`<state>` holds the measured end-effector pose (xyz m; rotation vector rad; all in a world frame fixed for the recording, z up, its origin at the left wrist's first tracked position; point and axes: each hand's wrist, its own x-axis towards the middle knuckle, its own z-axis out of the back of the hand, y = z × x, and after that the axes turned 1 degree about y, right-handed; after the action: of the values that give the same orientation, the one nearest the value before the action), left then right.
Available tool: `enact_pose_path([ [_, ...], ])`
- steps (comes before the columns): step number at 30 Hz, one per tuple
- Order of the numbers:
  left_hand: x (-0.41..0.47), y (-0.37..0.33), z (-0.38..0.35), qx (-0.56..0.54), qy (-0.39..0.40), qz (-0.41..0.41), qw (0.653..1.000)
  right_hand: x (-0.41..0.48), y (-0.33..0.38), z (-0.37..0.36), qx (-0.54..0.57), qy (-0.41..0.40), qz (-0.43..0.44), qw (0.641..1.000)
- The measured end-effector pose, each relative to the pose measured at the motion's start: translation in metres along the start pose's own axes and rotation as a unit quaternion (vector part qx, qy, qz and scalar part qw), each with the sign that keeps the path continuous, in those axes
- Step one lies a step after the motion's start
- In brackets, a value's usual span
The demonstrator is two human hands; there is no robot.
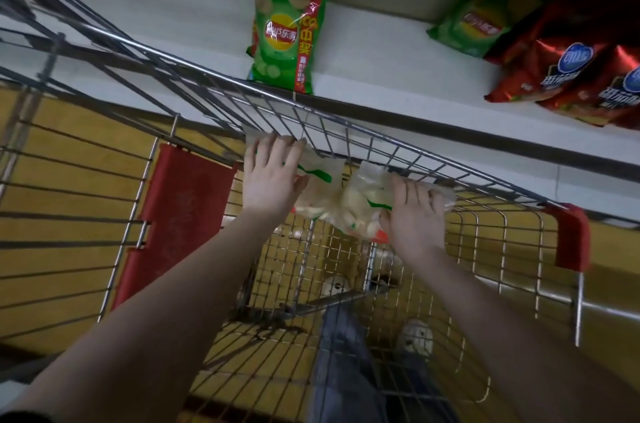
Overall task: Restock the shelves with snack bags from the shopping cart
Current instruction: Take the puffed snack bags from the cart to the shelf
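**Head view.** Looking down into a wire shopping cart drawn up against a white shelf. Both hands reach to the cart's far side, just under its far rim. Two pale, translucent snack bags with green markings sit there side by side, touching.

**Left hand**: laid over the left end of the left pale bag, fingers spread and pointing toward the shelf, thumb out to the right across the bag's face. The bag lies beneath the palm and extends to the right of it. Whether the fingertips hook over the bag's far edge cannot be told, since blur and the cart wires mask them.

**Right hand**: fingers curled over the right end of the right pale bag, thumb tucked at its near edge, so the bag is gripped. Most of this bag extends left of the hand, between the two hands. Both bags are high in the basket, close to its far wall.

**Shelf:** a green chip bag lies at centre, straight beyond the left hand. A second green chip bag lies farther right. Red foil bags overlap at the far right, near the shelf's front edge.

**Cart:** a red seat flap sits left of the left forearm and a red corner guard at the right. A yellow floor and a shoe show through the mesh.
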<state>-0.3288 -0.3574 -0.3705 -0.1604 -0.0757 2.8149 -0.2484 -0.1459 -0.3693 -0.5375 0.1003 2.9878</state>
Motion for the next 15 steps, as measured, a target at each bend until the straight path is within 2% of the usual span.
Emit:
enact_pose_path([
  [7, 0.005, 0.0, -0.004, 0.07, 0.092, -0.034, 0.993, 0.001, -0.008, -0.008, 0.026, 0.014, 0.039, 0.999],
  [12, 0.007, 0.004, -0.002, 0.02, 0.081, -0.05, 0.995, -0.001, -0.011, -0.018, 0.052, -0.038, 0.048, 0.997],
  [15, 0.002, 0.006, -0.007, 0.01, 0.116, -0.048, 0.992, -0.003, -0.007, -0.017, 0.08, -0.021, 0.022, 0.996],
])
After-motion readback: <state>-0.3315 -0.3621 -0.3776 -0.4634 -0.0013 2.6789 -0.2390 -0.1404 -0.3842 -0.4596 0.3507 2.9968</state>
